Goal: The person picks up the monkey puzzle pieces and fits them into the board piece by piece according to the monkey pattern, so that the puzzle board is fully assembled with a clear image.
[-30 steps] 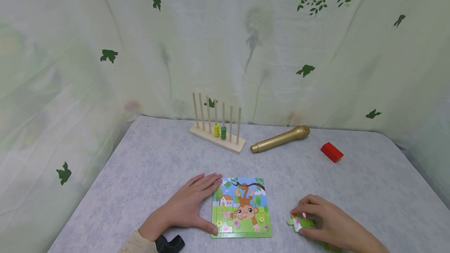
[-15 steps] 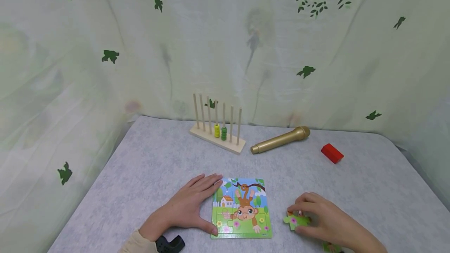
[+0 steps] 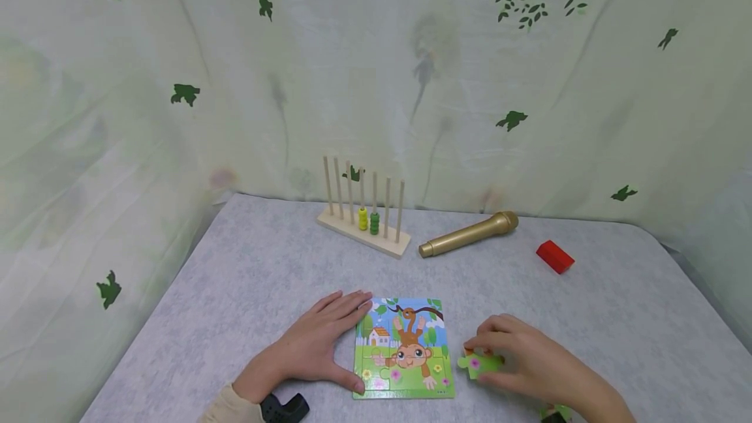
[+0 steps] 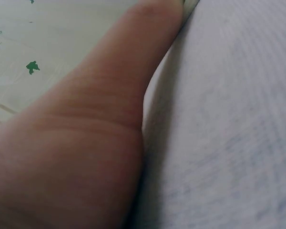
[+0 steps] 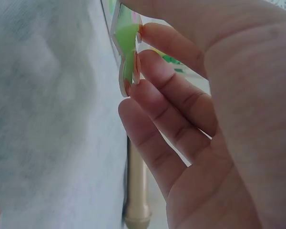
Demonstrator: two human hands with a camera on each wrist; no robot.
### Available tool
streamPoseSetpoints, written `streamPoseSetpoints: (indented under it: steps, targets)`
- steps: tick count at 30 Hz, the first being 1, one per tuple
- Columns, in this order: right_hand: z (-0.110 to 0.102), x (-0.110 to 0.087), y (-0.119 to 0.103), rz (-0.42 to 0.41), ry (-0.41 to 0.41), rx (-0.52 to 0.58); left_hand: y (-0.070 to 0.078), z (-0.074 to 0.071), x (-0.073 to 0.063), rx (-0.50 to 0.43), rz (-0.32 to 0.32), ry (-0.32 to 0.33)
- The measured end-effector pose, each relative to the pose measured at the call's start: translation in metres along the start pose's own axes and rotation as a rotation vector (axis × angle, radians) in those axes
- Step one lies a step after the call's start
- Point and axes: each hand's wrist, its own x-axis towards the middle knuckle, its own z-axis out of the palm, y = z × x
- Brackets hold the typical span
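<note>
A square jigsaw puzzle [image 3: 405, 344] with a monkey hanging from a branch lies in the middle front of the table. My left hand [image 3: 314, 341] rests along its left edge, thumb and fingers spread and straight. To the puzzle's right, my right hand [image 3: 523, 354] pinches a green puzzle piece [image 3: 482, 365] with a pink flower, just off the board's right edge. The right wrist view shows the green piece [image 5: 127, 43] edge-on between thumb and fingers. In the left wrist view only part of the left hand [image 4: 90, 109] appears; its fingertips are hidden.
A wooden peg stand [image 3: 364, 234] with yellow and green beads is at the back. Right of it lie a gold toy microphone [image 3: 470, 234] and a red block [image 3: 555, 256]. Another puzzle piece [image 3: 561, 410] lies partly hidden by the right wrist.
My right hand has moved left with the green puzzle piece, bringing it close to the puzzle's right edge. The left hand has stayed in place.
</note>
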Motion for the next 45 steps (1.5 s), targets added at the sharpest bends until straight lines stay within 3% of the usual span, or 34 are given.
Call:
streamPoseSetpoints:
  steps: [7,20,27,33,45]
  targets:
    - [-0.001,0.009,-0.007,-0.094,0.021,-0.028,0.001,0.0,0.002,0.011,-0.006,-0.006]
    - [-0.005,0.035,-0.03,-0.113,-0.014,-0.036,0.002,0.001,0.001,0.016,-0.007,0.004]
    - [0.009,0.043,-0.037,-0.154,-0.005,-0.031,0.001,0.001,0.001,0.014,-0.002,0.007]
    - [0.019,0.048,-0.044,-0.134,-0.025,-0.044,0.0,0.001,0.001,0.023,0.01,0.014]
    - [0.041,0.054,-0.05,-0.256,0.059,-0.018,-0.001,0.001,0.001,0.016,0.009,0.006]
